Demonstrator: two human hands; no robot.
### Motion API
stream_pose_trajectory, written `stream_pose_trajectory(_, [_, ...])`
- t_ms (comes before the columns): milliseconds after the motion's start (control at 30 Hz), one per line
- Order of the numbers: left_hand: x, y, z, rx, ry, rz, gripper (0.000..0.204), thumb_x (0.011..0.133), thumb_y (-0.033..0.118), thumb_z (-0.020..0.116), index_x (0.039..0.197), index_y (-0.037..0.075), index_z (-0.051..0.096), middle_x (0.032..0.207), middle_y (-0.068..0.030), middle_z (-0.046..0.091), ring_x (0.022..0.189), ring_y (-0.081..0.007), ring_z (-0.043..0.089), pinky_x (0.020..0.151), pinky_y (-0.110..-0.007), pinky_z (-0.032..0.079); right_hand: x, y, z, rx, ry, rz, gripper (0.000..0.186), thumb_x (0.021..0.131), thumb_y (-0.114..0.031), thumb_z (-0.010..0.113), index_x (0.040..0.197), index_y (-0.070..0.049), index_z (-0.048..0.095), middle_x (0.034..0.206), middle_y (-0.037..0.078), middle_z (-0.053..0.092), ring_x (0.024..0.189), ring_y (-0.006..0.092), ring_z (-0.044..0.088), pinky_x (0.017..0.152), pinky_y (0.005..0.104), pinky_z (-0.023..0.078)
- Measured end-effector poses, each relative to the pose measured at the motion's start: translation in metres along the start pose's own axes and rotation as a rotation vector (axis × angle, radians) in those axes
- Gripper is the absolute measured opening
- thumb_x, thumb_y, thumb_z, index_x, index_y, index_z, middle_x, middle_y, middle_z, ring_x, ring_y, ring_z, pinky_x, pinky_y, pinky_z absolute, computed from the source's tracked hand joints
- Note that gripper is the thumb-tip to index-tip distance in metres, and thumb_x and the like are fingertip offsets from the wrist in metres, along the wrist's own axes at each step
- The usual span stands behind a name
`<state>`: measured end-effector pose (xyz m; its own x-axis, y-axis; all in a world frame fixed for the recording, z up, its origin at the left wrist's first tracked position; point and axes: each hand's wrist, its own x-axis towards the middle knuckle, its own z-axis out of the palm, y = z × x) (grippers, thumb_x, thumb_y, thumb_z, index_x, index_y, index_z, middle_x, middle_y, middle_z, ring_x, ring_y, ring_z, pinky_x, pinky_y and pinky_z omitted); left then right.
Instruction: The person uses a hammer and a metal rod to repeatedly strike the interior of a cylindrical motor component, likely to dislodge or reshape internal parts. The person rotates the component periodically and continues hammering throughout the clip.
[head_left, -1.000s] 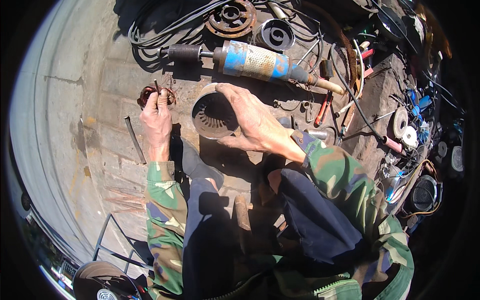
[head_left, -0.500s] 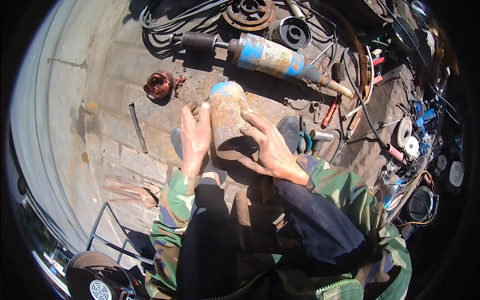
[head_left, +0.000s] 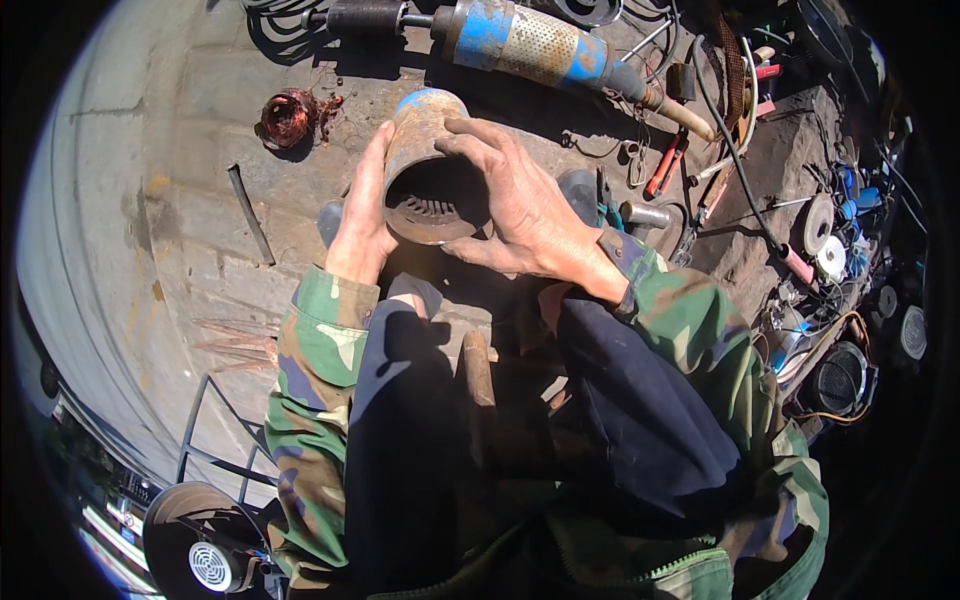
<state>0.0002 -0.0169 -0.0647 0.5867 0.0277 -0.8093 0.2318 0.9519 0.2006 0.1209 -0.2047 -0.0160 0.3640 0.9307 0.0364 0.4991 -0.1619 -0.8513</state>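
Between my two hands is a rusty metal cylinder with worn blue paint at its far end. Its near end tilts up toward me, showing a dark hollow with slots in a row inside. My left hand lies along the left side, fingers pressed to the wall. Around the right side and rim curls my right hand, thumb under the near edge. Beyond it lies a blue and silver pump-like motor body with a perforated band. A tangle of copper wire sits on the ground to the left.
Red-handled pliers and a hammer lie right of my hands. A dark strip rests on the ground at left. Coils, wires and parts crowd a stone block at right. A round drum with a white fan stands lower left.
The cylinder has been tilted so its open near end faces up toward me, showing its inside. My right hand has shifted higher round the rim, and the view has moved slightly.
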Motion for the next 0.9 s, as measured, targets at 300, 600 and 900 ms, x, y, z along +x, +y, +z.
stream_pose_trajectory(300, [0.019, 0.004, -0.020, -0.073, -0.035, -0.019, 0.058, 0.117, 0.053, 0.050, 0.151, 0.007, 0.063, 0.137, -0.0180, 0.075, 0.121, -0.0338, 0.077, 0.102, -0.053, 0.067, 0.016, -0.011, -0.018, -0.007, -0.081, 0.048, 0.111, 0.078, -0.028, 0.098, 0.166, -0.002, 0.036, 0.165, 0.027, 0.044, 0.154, 0.0469, 0.046, 0.125, 0.0533, 0.044])
stream_pose_trajectory(600, [-0.015, -0.025, -0.004, -0.165, -0.051, -0.115, 0.064, 0.109, 0.051, 0.067, 0.152, 0.004, 0.061, 0.138, -0.0175, 0.073, 0.122, -0.0334, 0.075, 0.107, -0.053, 0.063, 0.021, -0.002, -0.025, 0.669, -0.255, 0.937, 0.092, 0.098, -0.068, 0.077, 0.154, 0.003, 0.060, 0.142, 0.026, 0.071, 0.130, 0.0344, 0.069, 0.112, 0.0446, 0.053])
stream_pose_trajectory(900, [-0.022, -0.060, -0.027, 0.125, -0.055, -0.084, 0.070, 0.101, 0.023, 0.085, 0.156, 0.000, 0.050, 0.143, -0.0172, 0.067, 0.132, -0.0276, 0.068, 0.111, -0.045, 0.058, -0.002, 0.004, 0.016, 0.904, -0.148, 0.897, 0.063, 0.095, -0.033, 0.093, 0.142, 0.000, 0.067, 0.131, 0.012, 0.075, 0.123, 0.0219, 0.070, 0.109, 0.0396, 0.056])
